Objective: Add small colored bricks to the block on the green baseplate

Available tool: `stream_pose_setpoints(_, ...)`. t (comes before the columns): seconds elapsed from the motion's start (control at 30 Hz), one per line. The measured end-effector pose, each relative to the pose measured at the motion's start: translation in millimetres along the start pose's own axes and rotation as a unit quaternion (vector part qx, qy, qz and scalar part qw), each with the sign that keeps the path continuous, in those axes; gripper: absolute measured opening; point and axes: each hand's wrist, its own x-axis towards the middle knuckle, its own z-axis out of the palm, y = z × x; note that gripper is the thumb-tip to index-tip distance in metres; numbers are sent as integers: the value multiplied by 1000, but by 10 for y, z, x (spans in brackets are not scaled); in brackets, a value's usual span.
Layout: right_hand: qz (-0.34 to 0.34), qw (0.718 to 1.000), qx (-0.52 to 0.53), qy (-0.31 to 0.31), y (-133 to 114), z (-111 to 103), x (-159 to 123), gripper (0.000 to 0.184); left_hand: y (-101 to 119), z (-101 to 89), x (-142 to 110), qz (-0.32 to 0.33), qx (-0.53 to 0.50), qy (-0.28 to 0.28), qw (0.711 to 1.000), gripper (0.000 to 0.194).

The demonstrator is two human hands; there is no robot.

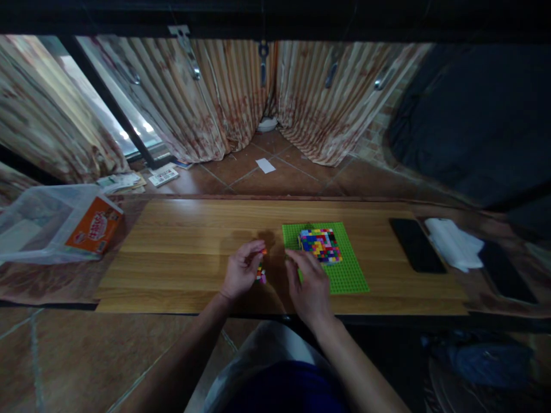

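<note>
My left hand (243,268) is closed over the middle of the wooden table, with a small orange-red toy brick (264,251) pinched at its fingertips. Just beside and below those fingers, several small coloured bricks (260,273) show, partly hidden by the hand. My right hand (310,285) hovers at the left side of the green baseplate (350,272), thumb and forefinger slightly apart; I see nothing between them. On the baseplate sits a rectangular block of multicoloured bricks (321,245), its lower left partly covered by my right hand.
A clear plastic bin (47,223) with an orange label stands left of the wooden tabletop (181,246). To the right lie a black phone (417,245), a white packet (454,244) and another dark flat object (508,272). Curtains (232,97) hang beyond the tiled floor.
</note>
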Motion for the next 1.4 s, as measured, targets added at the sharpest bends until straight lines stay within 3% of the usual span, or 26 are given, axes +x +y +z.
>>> stream_pose_setpoints(0.13,16,997,17,-73,-56,337,56,32,22,-12,-3,12,6,-11,1000,28)
stream_pose_setpoints(0.23,14,995,18,-98,-2,465,100,32,38,-14,-11,13,6,-11,1000,28)
stream_pose_setpoints(0.6,13,993,72,-96,82,489,157,24,23,-5,-16,32,60,-7,998,20)
stream_pose_setpoints(0.87,34,995,75,-58,91,492,82,21,47,20,-21,39,71,-10,997,30)
stream_pose_setpoints(1.07,33,997,66,-26,15,388,36,29,31,11,-11,81,115,9,990,21)
stream_pose_setpoints(1.4,79,995,60,-16,98,-92,-307,22,45,-19,9,103,147,11,984,17)
